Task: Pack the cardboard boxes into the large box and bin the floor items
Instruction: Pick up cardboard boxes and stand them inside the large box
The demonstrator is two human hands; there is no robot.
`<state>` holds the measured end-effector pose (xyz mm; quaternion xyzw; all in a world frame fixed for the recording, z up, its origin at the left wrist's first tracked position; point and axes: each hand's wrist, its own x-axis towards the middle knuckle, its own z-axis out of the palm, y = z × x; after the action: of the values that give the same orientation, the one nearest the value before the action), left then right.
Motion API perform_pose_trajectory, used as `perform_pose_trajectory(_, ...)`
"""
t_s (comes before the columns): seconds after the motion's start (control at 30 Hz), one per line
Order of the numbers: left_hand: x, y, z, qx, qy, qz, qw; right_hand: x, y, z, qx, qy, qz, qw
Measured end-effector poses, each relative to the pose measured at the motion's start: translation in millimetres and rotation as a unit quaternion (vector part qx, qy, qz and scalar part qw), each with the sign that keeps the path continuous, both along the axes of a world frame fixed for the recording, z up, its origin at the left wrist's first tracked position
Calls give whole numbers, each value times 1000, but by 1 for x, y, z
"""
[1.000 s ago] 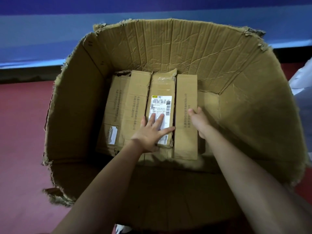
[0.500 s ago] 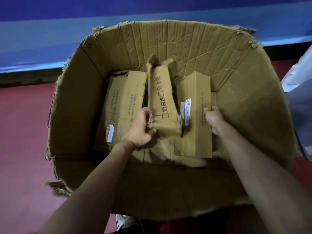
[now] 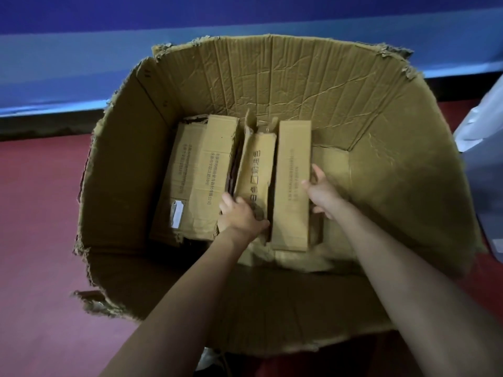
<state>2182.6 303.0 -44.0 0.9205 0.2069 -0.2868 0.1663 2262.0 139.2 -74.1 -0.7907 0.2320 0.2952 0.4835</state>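
A large, torn cardboard box (image 3: 299, 77) stands open on the red floor. Several smaller cardboard boxes lie side by side on its bottom. My left hand (image 3: 242, 216) grips the near end of the crumpled middle box (image 3: 257, 164), which stands on its narrow side in the gap between a wide printed box (image 3: 201, 172) on the left and a long narrow box (image 3: 292, 159) on the right. My right hand (image 3: 322, 191) holds the right edge of that narrow box, thumb on its top face. Both forearms reach down over the near wall.
Red floor (image 3: 40, 213) surrounds the large box, with a blue wall band (image 3: 68, 63) behind it. A white and grey object (image 3: 484, 137) stands at the right edge. The right part of the large box's bottom (image 3: 334, 170) is bare cardboard.
The middle box, lying label-up a second ago, was tipped onto its side, lifted, and now sits lower in the gap. My right hand steadied the narrow box throughout.
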Motion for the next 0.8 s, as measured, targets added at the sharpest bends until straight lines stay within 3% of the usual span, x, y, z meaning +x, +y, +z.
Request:
perform_pose_trajectory(0.1, 1, 2, 2, 133, 15, -161, 978, -2, 24, -3, -42, -36, 58, 997)
perform_pose_trajectory(0.23, 5, 29, -2, 115, 53, -170, 977, -1, 31, -9, -78, -56, 85, 992)
perform_pose_trajectory(0.37, -2, 55, -14, 136, 95, -261, 951, -7, 26, -15, -49, -43, 120, 991)
perform_pose_trajectory(0.6, -9, 69, -25, 220, 21, -323, 920, -10, 36, -21, -60, -68, 100, 991)
perform_pose_trajectory(0.7, -5, 65, -19, 216, 46, -322, 921, -11, 36, -16, -78, -48, 106, 990)
perform_pose_trajectory(0.8, 4, 61, 17, 77, 78, -278, 954, -15, 34, 16, -134, -39, 138, 981)
